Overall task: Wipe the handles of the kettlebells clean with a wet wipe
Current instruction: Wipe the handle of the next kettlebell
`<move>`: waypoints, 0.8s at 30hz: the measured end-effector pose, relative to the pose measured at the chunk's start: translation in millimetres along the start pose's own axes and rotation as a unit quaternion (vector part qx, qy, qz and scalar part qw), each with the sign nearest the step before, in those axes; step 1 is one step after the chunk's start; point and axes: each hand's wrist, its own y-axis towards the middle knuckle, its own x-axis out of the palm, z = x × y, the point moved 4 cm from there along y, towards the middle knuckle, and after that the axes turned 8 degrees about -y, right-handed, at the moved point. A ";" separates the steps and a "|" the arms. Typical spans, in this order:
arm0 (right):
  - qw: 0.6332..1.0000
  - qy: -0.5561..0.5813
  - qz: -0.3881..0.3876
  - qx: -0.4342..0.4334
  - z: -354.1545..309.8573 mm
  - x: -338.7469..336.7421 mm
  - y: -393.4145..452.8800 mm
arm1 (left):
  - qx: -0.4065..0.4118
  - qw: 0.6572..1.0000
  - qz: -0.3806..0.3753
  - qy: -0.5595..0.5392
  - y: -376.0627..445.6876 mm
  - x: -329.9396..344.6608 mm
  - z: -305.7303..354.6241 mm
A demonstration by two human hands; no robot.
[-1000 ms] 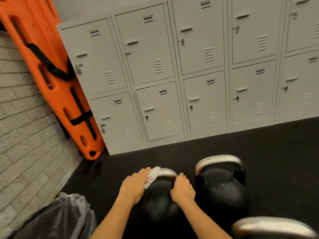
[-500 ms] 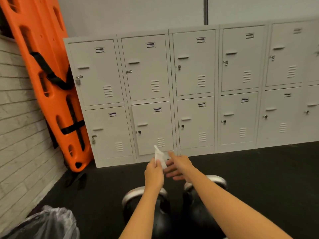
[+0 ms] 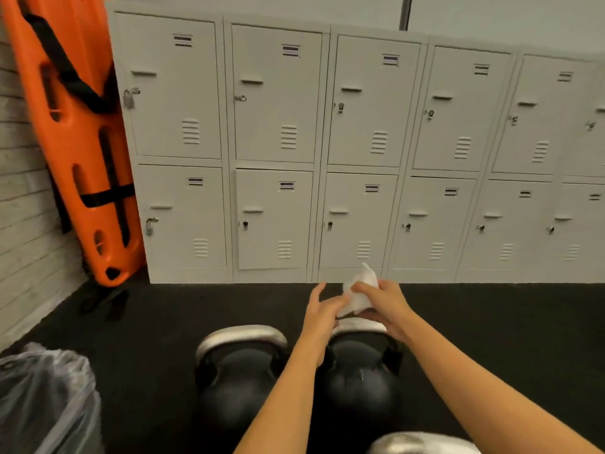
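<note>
Since 0.5 s ago the wet wipe [image 3: 358,291] passed to your right hand [image 3: 383,304], fingers clamped on it; left hand [image 3: 322,314] fingers apart. You're between handles: next, bring it down onto the handle [image 3: 360,326] at 6 o'clock.

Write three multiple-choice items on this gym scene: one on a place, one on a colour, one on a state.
1. Where does the orange spine board stand?
A. left of the lockers
B. flat on the floor
C. right of the lockers

2. What colour are the kettlebell handles?
A. red
B. silver
C. blue

3. What is the wet wipe doing?
A. lying in the bin
B. draped on a locker
C. held in the right hand

Answers: 1 A, it leans in the corner by the brick wall. 2 B, bare metal above black bells. 3 C, the right-hand grip pinches it, with the left hand alongside.
</note>
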 end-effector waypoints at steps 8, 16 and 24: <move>0.932 -0.316 0.052 -0.168 24.0 -14.5 9.6 | -0.040 0.980 0.173 0.085 16.1 -37.9 -49.9; 0.892 -0.385 -0.131 -0.196 50.2 31.0 22.5 | -0.086 0.977 0.197 0.007 43.7 -32.4 -89.6; 0.905 -0.359 -0.120 -0.193 48.8 4.4 34.8 | -0.104 0.962 0.250 -0.045 41.6 -41.9 -96.5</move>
